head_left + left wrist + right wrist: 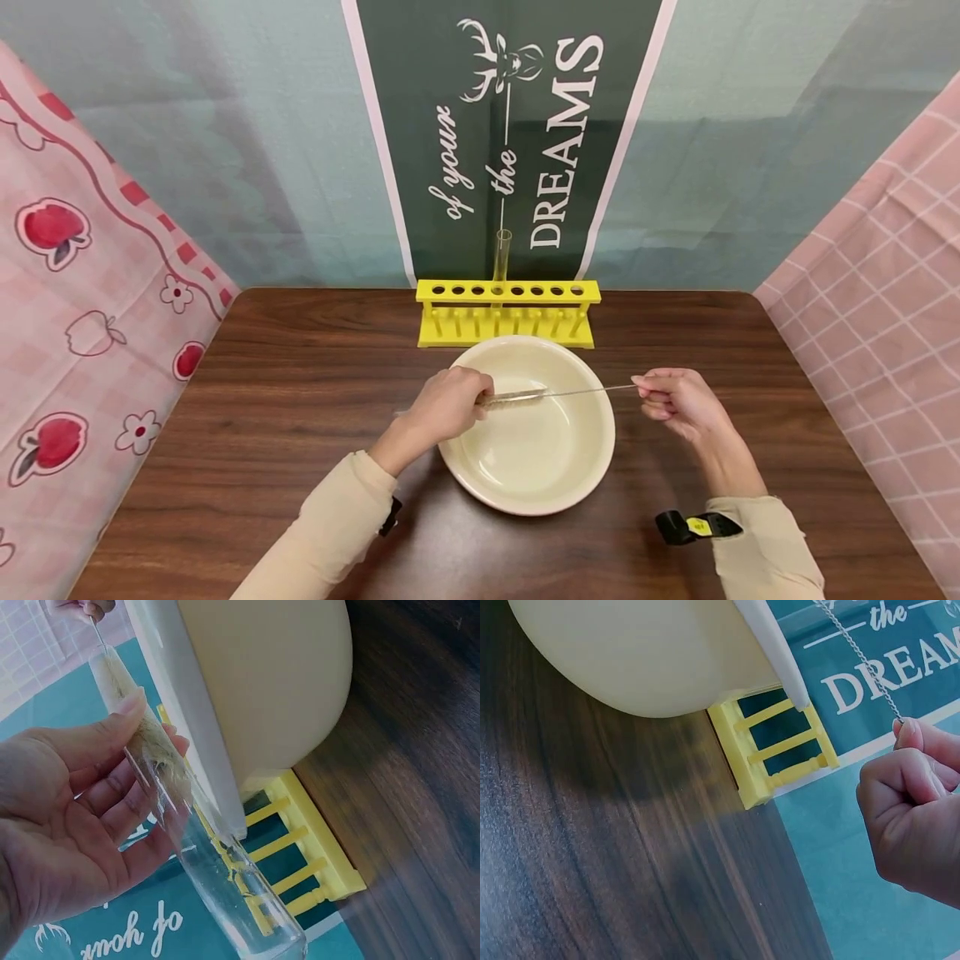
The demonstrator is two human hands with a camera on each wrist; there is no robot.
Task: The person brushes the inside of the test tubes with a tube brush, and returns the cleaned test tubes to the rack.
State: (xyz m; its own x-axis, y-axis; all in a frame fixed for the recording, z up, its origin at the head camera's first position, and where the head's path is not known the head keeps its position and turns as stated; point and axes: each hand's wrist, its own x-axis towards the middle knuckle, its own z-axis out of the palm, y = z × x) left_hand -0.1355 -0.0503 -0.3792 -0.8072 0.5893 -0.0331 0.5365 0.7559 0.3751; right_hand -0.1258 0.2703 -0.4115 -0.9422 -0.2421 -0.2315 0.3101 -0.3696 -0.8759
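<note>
Over the cream basin (532, 458), my left hand (450, 404) grips a clear test tube (240, 892), its thumb and fingers curled round the glass. Inside the tube sit the pale bristles of a test tube brush (163, 757). The brush's twisted wire handle (862, 660) comes out of the tube's mouth toward the right. Beyond the basin's right rim, my right hand (682, 404) pinches the end of that wire between thumb and fingers. In the head view the tube lies nearly level, and my left fingers hide part of it.
A yellow test tube rack (510, 337) stands behind the basin at the table's back edge. One clear test tube (503, 254) stands upright in it. The brown wooden table (285, 400) is bordered by cloth hangings at the back and both sides.
</note>
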